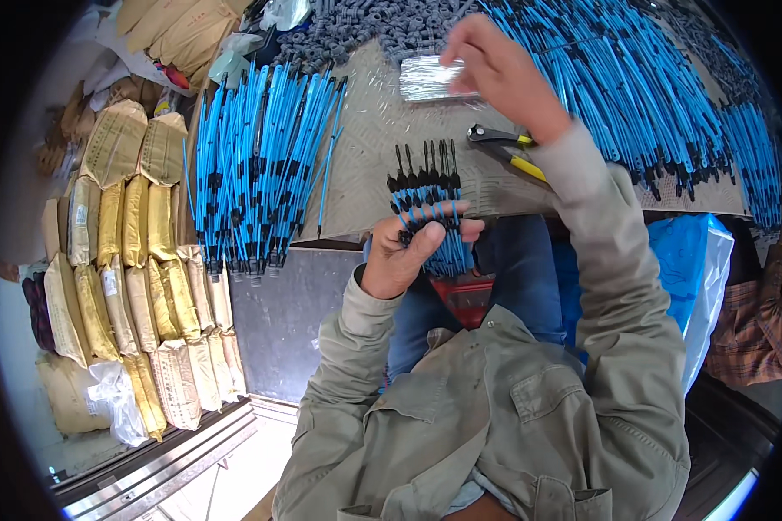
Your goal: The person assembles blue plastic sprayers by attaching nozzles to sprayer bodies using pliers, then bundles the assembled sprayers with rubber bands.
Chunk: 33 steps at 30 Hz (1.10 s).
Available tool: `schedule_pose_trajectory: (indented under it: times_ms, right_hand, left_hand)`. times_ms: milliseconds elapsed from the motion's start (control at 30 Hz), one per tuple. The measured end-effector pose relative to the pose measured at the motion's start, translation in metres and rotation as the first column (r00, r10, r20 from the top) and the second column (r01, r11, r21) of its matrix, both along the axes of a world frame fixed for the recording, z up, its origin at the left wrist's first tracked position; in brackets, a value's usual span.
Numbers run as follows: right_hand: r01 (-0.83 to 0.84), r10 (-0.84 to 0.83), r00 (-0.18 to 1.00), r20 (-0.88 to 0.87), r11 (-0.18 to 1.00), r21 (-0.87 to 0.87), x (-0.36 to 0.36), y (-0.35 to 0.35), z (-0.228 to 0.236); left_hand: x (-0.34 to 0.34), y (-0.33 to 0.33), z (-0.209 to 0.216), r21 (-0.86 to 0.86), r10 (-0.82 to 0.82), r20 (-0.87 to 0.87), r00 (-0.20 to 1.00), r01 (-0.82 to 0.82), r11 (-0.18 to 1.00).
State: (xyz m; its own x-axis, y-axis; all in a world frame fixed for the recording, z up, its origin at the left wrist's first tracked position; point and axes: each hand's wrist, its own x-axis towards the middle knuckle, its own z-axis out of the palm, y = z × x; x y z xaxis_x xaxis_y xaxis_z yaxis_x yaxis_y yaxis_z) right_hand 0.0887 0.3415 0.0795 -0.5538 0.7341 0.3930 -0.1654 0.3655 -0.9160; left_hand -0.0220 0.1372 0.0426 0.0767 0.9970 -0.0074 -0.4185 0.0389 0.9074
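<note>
Our left hand is closed around a bundle of blue and black rods, thumb laid across the front, the thin black loops at its top pointing away from us, above the fingers. The bundle sits in front of the body, by the near edge of the counter. Our right hand is raised farther out, fingers bent and partly spread, over the right end of some silvery wires; we cannot tell whether it pinches one (the fingertips are blurred). Just below that hand, by the wrist, lie pliers with yellow grips. Left of our left hand we have one pile of similar rods, and right of our right hand a larger heap. Grey parts are spread beyond the wires.
</note>
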Motion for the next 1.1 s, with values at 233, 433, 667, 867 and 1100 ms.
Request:
schedule_pose_trajectory:
  times_ms: [233,433,667,867,1100]
  right_hand:
    - [0.064,-0.111,0.993,0.045,0.809,0.584,0.074,-0.101,0.016]
    - [0.145,-0.322,0.936,0.143,0.721,0.678,0.086,-0.119,0.016]
    - [0.178,-0.320,0.943,0.094,0.722,0.669,0.087,-0.120,0.013]
    - [0.183,-0.300,0.952,0.063,0.723,0.666,0.083,-0.118,0.006]
    - [0.173,-0.317,0.946,0.065,0.665,0.727,0.079,-0.117,0.007]
  left_hand:
    - [0.003,0.003,0.006,0.150,0.057,-0.161,0.985,-0.033,0.988]
    - [0.005,0.003,0.001,0.171,0.074,-0.148,0.986,-0.048,0.984]
    - [0.007,0.001,0.003,0.157,0.085,-0.174,0.981,-0.057,0.986]
    - [0.011,0.003,0.006,0.149,0.106,-0.134,0.985,-0.085,0.985]
    - [0.009,0.003,-0.001,0.189,0.181,-0.158,0.971,-0.151,0.970]
